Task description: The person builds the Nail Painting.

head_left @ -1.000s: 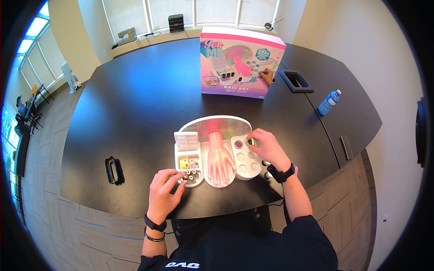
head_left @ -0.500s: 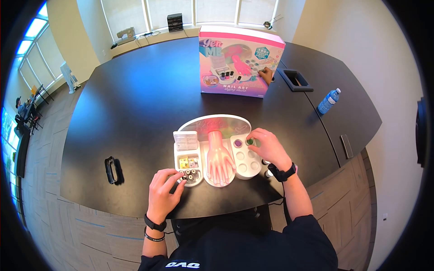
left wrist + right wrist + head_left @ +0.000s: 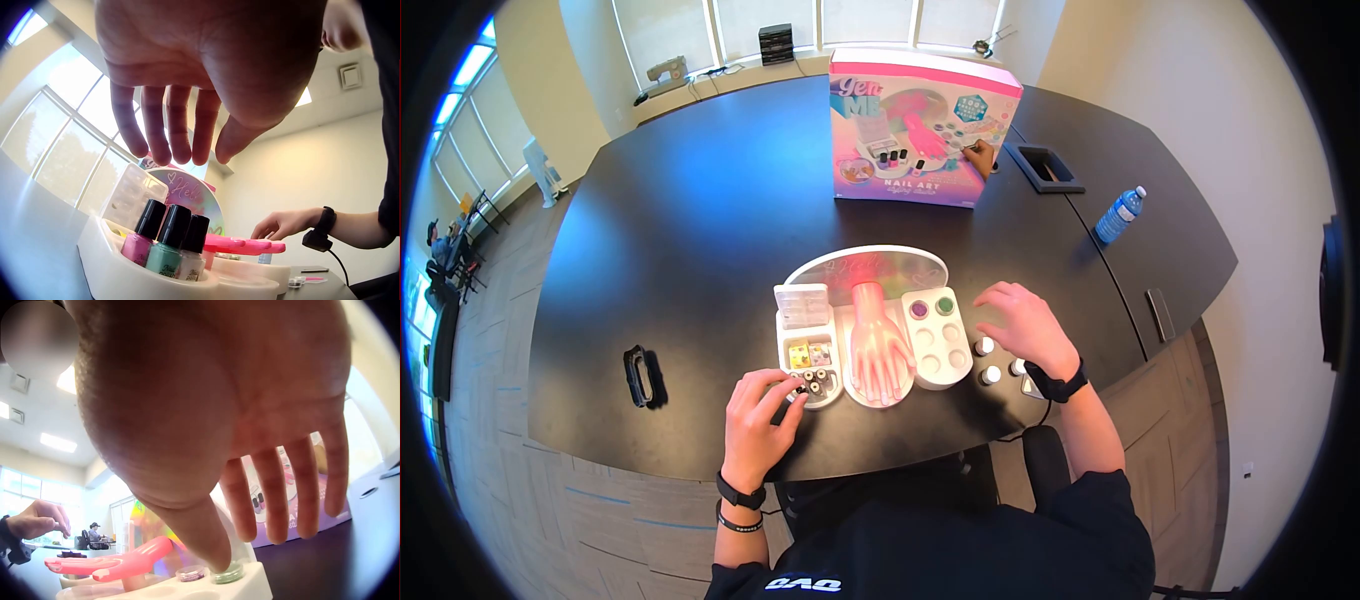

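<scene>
A pink model hand [image 3: 870, 340] lies palm down in the middle of a white nail-art stand with a rounded mirror-like back [image 3: 905, 265]. My left hand [image 3: 758, 415] hovers by the stand's left tray, fingers loosely bent and holding nothing. Below it, black-capped nail polish bottles [image 3: 169, 247] in pink, green and clear stand in that tray. My right hand [image 3: 1030, 325] is in the air, right of the white tray with round wells [image 3: 956, 370], its fingers relaxed and empty. A purple pot [image 3: 919, 311] and a green pot [image 3: 945, 306] sit in the two back wells.
Several small white-topped jars [image 3: 990, 375] stand on the table under my right wrist. Behind the stand is the pink nail art box [image 3: 925, 125]. A water bottle [image 3: 1120, 215] and a phone [image 3: 1160, 314] lie to the right, a black strap-like object [image 3: 640, 376] to the left.
My right hand has left the green pot in its well and moved right. The left hand stays by the polish bottles. The head view has shifted slightly.
</scene>
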Demonstrator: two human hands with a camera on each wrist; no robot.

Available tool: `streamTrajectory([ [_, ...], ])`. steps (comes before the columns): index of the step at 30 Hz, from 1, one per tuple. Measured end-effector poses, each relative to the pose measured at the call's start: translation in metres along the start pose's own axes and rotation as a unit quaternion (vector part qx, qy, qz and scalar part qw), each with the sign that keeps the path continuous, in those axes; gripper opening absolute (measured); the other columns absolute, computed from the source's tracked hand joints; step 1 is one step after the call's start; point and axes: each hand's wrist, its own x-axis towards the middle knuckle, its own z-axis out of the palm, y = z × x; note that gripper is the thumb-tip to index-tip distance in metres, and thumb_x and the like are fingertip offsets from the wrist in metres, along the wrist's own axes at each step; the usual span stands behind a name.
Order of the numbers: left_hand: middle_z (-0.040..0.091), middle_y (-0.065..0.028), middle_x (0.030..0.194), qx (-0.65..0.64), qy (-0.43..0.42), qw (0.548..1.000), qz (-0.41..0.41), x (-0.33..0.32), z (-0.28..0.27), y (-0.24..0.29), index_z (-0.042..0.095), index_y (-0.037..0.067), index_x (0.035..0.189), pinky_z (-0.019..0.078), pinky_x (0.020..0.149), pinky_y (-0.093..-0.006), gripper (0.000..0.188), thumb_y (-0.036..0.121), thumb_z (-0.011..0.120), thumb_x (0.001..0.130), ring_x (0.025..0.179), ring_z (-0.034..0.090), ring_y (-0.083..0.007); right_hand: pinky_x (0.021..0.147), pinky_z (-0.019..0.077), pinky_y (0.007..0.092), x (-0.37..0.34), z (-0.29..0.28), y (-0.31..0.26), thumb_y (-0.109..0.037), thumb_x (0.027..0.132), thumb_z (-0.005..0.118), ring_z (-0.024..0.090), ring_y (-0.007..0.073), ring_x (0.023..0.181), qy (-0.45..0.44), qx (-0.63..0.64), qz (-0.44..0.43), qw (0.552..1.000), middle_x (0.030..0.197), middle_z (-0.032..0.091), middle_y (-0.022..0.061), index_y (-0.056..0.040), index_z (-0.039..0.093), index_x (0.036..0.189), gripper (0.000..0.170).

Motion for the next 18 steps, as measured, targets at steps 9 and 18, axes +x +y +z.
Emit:
streamTrajectory([
  [9,0.072,-0.0088,0.109,0.004,0.002,1.000,0.001,-0.002,-0.001,-0.004,0.078,0.006,0.107,0.0563,0.084,-0.0426,0.024,0.004,0.086,0.084,0.099,0.069,-0.0311,0.097,0.0579,0.0461,-0.011,0.001,0.015,-0.025,0.087,0.084,0.069,0.0354,0.112,-0.053,-0.027,0.008,0.998,0.118,0.074,0.0106,-0.0100,0.076,0.115,0.033],
  [18,0.072,-0.0094,0.109,-0.002,0.000,1.000,-0.004,-0.003,-0.001,-0.002,0.078,0.006,0.107,0.0557,0.084,-0.0428,0.024,0.004,0.086,0.085,0.097,0.069,-0.0318,0.094,0.0577,0.0475,-0.003,0.013,0.015,-0.026,0.088,0.083,0.069,0.0367,0.111,-0.046,0.005,0.007,0.999,0.115,0.074,0.0124,-0.0090,0.076,0.113,0.031],
])
